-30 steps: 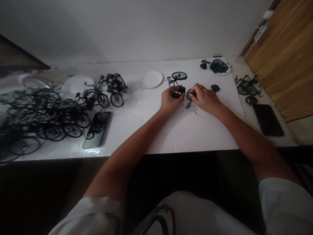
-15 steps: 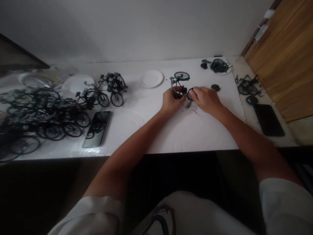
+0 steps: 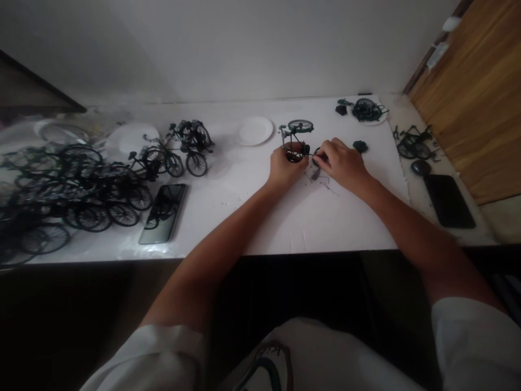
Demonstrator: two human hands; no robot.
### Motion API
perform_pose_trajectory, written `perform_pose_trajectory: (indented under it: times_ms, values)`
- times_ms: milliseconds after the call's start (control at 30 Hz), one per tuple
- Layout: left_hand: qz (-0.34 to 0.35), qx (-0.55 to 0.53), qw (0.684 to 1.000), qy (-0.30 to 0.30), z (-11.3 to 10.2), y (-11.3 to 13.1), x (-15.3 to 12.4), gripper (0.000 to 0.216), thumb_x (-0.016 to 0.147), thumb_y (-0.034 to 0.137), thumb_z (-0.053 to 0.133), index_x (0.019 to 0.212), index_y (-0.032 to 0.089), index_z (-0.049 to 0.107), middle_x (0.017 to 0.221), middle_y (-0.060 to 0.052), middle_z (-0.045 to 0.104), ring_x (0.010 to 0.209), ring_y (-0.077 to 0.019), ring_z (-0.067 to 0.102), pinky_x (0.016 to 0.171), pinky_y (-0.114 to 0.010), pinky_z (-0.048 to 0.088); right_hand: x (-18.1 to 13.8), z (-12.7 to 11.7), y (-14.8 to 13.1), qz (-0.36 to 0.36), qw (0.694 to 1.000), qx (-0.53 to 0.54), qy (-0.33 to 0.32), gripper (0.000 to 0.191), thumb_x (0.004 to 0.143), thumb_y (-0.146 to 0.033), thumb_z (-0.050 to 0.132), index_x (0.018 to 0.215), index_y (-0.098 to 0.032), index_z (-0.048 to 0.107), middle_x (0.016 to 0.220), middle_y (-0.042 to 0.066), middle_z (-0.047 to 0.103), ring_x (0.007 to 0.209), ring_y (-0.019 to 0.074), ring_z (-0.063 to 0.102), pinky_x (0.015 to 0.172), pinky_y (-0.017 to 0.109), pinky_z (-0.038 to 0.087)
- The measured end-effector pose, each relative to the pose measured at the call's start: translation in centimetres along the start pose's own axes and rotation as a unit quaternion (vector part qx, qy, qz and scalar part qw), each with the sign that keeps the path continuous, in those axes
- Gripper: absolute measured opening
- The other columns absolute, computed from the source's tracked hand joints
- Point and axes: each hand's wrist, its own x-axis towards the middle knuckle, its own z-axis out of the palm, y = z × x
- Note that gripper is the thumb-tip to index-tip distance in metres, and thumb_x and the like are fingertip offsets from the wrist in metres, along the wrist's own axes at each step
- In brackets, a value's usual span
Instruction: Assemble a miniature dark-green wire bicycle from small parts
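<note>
A dark miniature bicycle (image 3: 300, 126) is held tilted above the white board, one spoked wheel lying nearly flat at the far side. My left hand (image 3: 285, 168) is closed around its near part, which the fingers partly hide. Close beside it, my right hand (image 3: 341, 163) pinches a small dark curved part (image 3: 316, 156) at the bicycle's right side. Whether that part is joined to the bicycle I cannot tell. Thin wire-like pieces (image 3: 323, 182) and a small greyish piece (image 3: 315, 174) lie on the board just below the hands.
Many finished-looking miniature bicycles (image 3: 93, 193) crowd the left, near a phone (image 3: 163, 213). A white plate (image 3: 255, 131) sits behind. At right are a plate of dark parts (image 3: 367, 110), a dark lump (image 3: 360, 146), bicycle frames (image 3: 414, 142), a computer mouse (image 3: 420, 167) and another phone (image 3: 449, 201).
The fingers of my right hand have shifted slightly and bent more around the small part. The bicycle in my left hand has turned a little, its far wheel now slightly further left.
</note>
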Motion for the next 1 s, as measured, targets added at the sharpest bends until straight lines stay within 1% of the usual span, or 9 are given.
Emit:
perform_pose_trajectory:
  times_ms: [133, 267, 400, 567, 667, 800, 867, 933, 1000]
  values:
    - [0.002, -0.003, 1.0, 0.007, 0.02, -0.06, 0.1, 0.032, 0.07, 0.017, 0.087, 0.099, 0.021, 0.076, 0.102, -0.009, 0.081, 0.076, -0.0184, 0.068, 0.071, -0.035, 0.056, -0.04, -0.22, 0.05, -0.018, 1.0, 0.017, -0.007, 0.017, 0.112, -0.035, 0.054, 0.115, -0.021, 0.063, 0.113, 0.013, 0.07, 0.102, 0.0254, 0.069, 0.066, 0.033, 0.044]
    - [-0.006, -0.006, 1.0, 0.007, 0.08, -0.15, 0.22, 0.031, 0.07, 0.016, 0.087, 0.099, 0.019, 0.076, 0.104, -0.01, 0.08, 0.082, -0.0203, 0.07, 0.074, -0.036, 0.056, 0.09, -0.32, 0.15, -0.034, 0.999, 0.03, -0.015, 0.019, 0.113, -0.033, 0.05, 0.113, -0.022, 0.066, 0.11, 0.014, 0.073, 0.111, 0.0274, 0.068, 0.068, 0.035, 0.047]
    - [-0.02, -0.01, 1.0, 0.009, 0.15, -0.16, 0.31, 0.031, 0.07, 0.014, 0.087, 0.099, 0.019, 0.077, 0.105, -0.011, 0.08, 0.086, -0.0226, 0.072, 0.076, -0.038, 0.059, 0.18, -0.56, 0.27, -0.061, 0.997, 0.042, -0.009, 0.022, 0.112, -0.024, 0.049, 0.11, -0.022, 0.07, 0.108, 0.013, 0.076, 0.114, 0.0276, 0.067, 0.069, 0.037, 0.049]
    - [-0.022, -0.005, 1.0, 0.003, 0.15, -0.04, 0.2, 0.031, 0.07, 0.015, 0.087, 0.099, 0.019, 0.077, 0.104, -0.011, 0.08, 0.088, -0.0245, 0.073, 0.079, -0.041, 0.061, 0.11, -0.86, 0.38, -0.084, 0.996, 0.039, 0.007, 0.037, 0.108, -0.008, 0.041, 0.111, -0.021, 0.075, 0.106, 0.01, 0.079, 0.117, 0.0256, 0.068, 0.071, 0.037, 0.051]
    - [-0.024, -0.003, 1.0, 0.001, 0.15, -0.05, 0.12, 0.033, 0.069, 0.017, 0.089, 0.099, 0.02, 0.077, 0.1, -0.01, 0.08, 0.085, -0.0238, 0.073, 0.08, -0.042, 0.063, 0.07, -0.8, 0.5, -0.08, 0.996, 0.049, 0.004, 0.043, 0.105, -0.004, 0.04, 0.113, -0.023, 0.078, 0.105, 0.008, 0.08, 0.116, 0.0249, 0.07, 0.074, 0.037, 0.054]
    - [-0.018, -0.011, 1.0, -0.002, 0.18, -0.33, 0.19, 0.032, 0.068, 0.018, 0.09, 0.098, 0.021, 0.079, 0.099, -0.01, 0.081, 0.082, -0.0227, 0.071, 0.077, -0.04, 0.063, 0.03, -0.61, 0.67, -0.062, 0.996, 0.07, 0.01, 0.039, 0.107, -0.009, 0.043, 0.112, -0.024, 0.079, 0.106, 0.008, 0.081, 0.114, 0.024, 0.071, 0.075, 0.037, 0.053]
    - [-0.016, -0.01, 1.0, -0.002, 0.18, -0.48, 0.25, 0.033, 0.068, 0.018, 0.09, 0.099, 0.02, 0.079, 0.1, -0.01, 0.081, 0.082, -0.0222, 0.071, 0.077, -0.039, 0.062, 0.02, -0.56, 0.73, -0.063, 0.995, 0.077, 0.018, 0.031, 0.11, -0.018, 0.049, 0.111, -0.024, 0.079, 0.106, 0.008, 0.081, 0.112, 0.0244, 0.072, 0.076, 0.037, 0.052]
    - [-0.012, -0.002, 1.0, -0.002, 0.16, -0.54, 0.27, 0.033, 0.068, 0.019, 0.09, 0.099, 0.02, 0.079, 0.101, -0.01, 0.082, 0.083, -0.0217, 0.071, 0.078, -0.039, 0.061, 0.03, -0.54, 0.76, -0.067, 0.994, 0.082, 0.023, 0.023, 0.111, -0.031, 0.057, 0.111, -0.024, 0.079, 0.106, 0.009, 0.081, 0.111, 0.0258, 0.072, 0.077, 0.038, 0.052]
    - [-0.006, 0.006, 1.0, -0.002, 0.14, -0.5, 0.24, 0.032, 0.069, 0.02, 0.089, 0.099, 0.02, 0.079, 0.102, -0.01, 0.082, 0.084, -0.0213, 0.071, 0.079, -0.038, 0.06, 0.06, -0.49, 0.75, -0.067, 0.994, 0.082, 0.027, 0.023, 0.11, -0.039, 0.062, 0.111, -0.024, 0.079, 0.105, 0.009, 0.081, 0.109, 0.027, 0.071, 0.078, 0.039, 0.052]
